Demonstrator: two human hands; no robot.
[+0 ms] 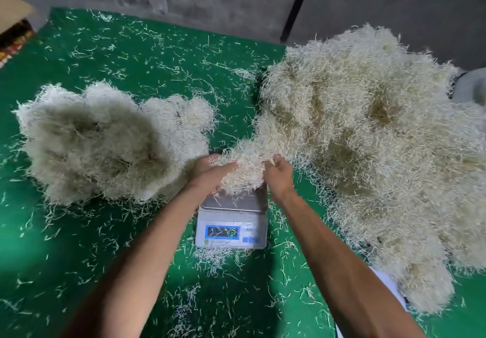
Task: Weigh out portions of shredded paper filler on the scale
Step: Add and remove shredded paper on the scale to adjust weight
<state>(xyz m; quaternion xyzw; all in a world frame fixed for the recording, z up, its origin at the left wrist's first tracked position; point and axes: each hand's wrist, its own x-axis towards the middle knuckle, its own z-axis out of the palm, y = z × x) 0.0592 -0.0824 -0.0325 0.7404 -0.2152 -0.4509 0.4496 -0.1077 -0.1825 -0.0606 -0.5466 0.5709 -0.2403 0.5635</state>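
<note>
Two bare forearms enter from the bottom edge, closest to the lens; both reach forward over the digital scale, which sits on a green mat on the floor.

Left hand: fingers lie fairly straight, cupped against the left flank of a clump of shredded paper filler. Right hand: fingers curled into the clump's right side, gripping strands. The clump sits over the scale's steel platform; I cannot tell whether it rests on the platform or is held just above it. Display lit, digits unreadable.

Large supply heap to the right; a tail of the clump appears joined to it. Group of rounded mounds to the left of the scale, touching one another; I judge these to be portions already weighed.

Progress estimate: several portions done, one in hand. The supply heap is far bigger than the left group, so most of the work remains. Loose strands litter the mat.
</note>
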